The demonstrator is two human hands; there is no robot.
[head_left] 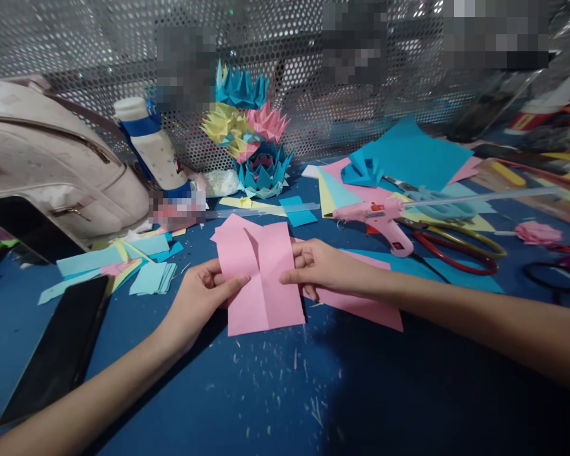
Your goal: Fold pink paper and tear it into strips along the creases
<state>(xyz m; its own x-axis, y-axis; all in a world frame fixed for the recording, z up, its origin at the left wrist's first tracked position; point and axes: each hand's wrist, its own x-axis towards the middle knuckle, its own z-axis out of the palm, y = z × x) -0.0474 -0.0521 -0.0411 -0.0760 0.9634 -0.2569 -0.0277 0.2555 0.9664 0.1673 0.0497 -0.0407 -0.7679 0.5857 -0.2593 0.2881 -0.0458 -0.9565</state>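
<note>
Both hands hold a piece of pink folded paper [247,310], creased down the middle, above the blue table. My left hand [199,294] grips its left edge, thumb on the front and fingers behind. On the right edge, my right hand [320,269] pinches it the same way, fingertips partly hidden behind. The paper's top shows a slanted, overlapping flap. Beneath my right forearm lies another pink sheet [365,307], partly over blue paper. Just beyond the right hand rests a pink glue gun [375,215] with a long clear glue stick in its back.
Paper flowers [261,164] are stacked by the perforated metal panel [304,114]. A bottle [154,149] and a pale bag [52,152] stand at left, near a black phone [57,348] and paper strips [114,253]. Red-handled scissors [456,253] and blue sheets [418,155] lie at right.
</note>
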